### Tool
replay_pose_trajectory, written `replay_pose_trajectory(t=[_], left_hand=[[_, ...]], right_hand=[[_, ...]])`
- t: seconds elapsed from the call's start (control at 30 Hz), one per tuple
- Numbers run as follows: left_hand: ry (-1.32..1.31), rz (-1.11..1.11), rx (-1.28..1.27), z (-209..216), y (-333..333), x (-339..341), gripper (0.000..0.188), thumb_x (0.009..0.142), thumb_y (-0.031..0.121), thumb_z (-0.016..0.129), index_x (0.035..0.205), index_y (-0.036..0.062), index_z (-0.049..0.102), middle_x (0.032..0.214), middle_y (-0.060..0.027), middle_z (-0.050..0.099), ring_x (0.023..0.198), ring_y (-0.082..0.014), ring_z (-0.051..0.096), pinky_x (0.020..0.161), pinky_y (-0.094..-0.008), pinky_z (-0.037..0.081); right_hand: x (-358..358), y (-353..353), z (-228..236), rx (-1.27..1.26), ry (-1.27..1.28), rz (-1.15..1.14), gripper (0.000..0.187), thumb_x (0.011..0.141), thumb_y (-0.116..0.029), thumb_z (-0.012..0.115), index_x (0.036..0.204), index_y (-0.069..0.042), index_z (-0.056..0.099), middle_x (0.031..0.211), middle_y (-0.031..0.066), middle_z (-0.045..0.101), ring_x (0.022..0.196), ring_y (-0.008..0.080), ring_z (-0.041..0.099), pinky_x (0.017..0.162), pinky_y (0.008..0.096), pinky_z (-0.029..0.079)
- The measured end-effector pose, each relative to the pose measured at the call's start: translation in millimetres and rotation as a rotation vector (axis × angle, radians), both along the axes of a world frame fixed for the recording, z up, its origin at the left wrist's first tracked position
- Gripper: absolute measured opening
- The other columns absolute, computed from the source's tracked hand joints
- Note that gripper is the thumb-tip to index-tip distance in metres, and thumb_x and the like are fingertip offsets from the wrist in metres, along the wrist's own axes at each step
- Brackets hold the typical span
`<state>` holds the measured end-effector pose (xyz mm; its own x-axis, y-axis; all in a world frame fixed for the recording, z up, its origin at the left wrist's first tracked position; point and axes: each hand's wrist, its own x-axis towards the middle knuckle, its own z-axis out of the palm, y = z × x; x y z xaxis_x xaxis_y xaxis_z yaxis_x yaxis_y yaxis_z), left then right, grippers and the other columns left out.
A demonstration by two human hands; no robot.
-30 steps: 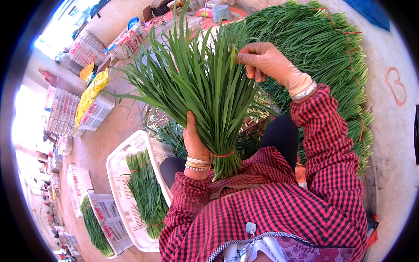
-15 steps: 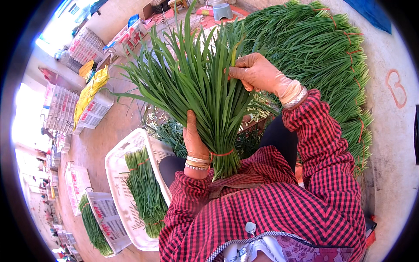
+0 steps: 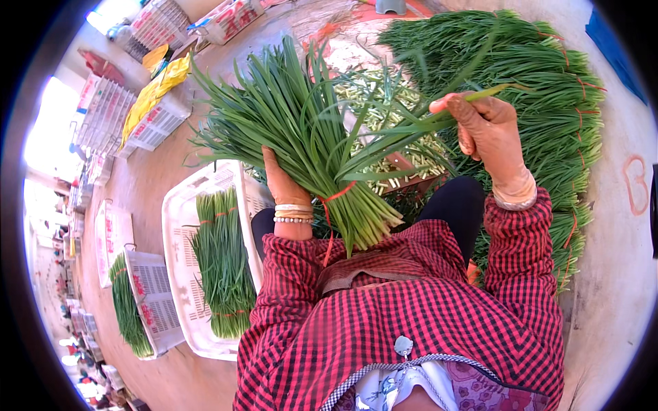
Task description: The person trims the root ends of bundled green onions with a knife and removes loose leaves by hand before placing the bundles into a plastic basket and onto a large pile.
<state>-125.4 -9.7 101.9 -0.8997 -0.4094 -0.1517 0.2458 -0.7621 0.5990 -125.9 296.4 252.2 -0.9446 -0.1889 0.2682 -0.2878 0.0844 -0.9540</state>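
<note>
Nearby, white crate (image 3: 179, 226) of chives, heaped bundles (image 3: 548, 89), possibly trimmings behind.

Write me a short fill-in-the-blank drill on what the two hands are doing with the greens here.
1. The left hand grips a bunch of green chives tied with a ____ band.
2. The right hand pinches a few ____ leaves pulled sideways from the bunch.
3. Tied bundles lie in the white ____ at the person's left.

Missing words: red; green; crate
</note>
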Motion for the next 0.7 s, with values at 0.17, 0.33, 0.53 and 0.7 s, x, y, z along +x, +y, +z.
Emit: replay_pose_trajectory(t=[0.17,0.33,0.53,0.7], left_hand=[[-0.037,0.065,-0.007,6,-7,-3,0.05,0.102,0.044,0.045,0.136,0.0071,0.052,0.13,-0.0098,0.061,0.111,-0.0298,0.062,0.096,-0.0442,0.052],[-0.005,0.12,-0.166,14,-13,-3,0.046,0.1,0.038,0.054,0.131,0.0033,0.055,0.122,-0.0088,0.065,0.1,-0.0254,0.067,0.088,-0.0397,0.056],[-0.033,0.111,-0.108,7,-48,-7,0.048,0.101,0.041,0.048,0.13,0.0036,0.056,0.124,-0.0109,0.064,0.104,-0.0292,0.065,0.091,-0.0425,0.055],[-0.122,0.17,-0.057,3,-66,2,0.053,0.103,0.045,0.039,0.133,0.0048,0.055,0.13,-0.013,0.061,0.114,-0.0333,0.061,0.1,-0.0474,0.049]], right_hand=[[2,3,0,-0.047,-0.081,-0.017,0.026,0.095,-0.029,0.068,0.091,-0.004,0.075,0.048,-0.0037,0.048,0.041,0.0026,0.041,0.039,0.0203,0.027],[0,9,0,0.017,-0.086,0.006,0.029,0.095,-0.033,0.067,0.091,-0.005,0.075,0.048,-0.0043,0.049,0.041,0.0018,0.041,0.039,0.0194,0.027],[-1,33,0,-0.27,0.09,-0.067,0.032,0.099,-0.032,0.061,0.096,-0.003,0.072,0.054,-0.0038,0.052,0.042,0.0016,0.037,0.039,0.0187,0.025],[0,100,5,0.037,-0.034,-0.041,0.025,0.096,-0.021,0.06,0.107,0.0,0.07,0.06,-0.0018,0.055,0.046,0.005,0.045,0.044,0.0189,0.035]])
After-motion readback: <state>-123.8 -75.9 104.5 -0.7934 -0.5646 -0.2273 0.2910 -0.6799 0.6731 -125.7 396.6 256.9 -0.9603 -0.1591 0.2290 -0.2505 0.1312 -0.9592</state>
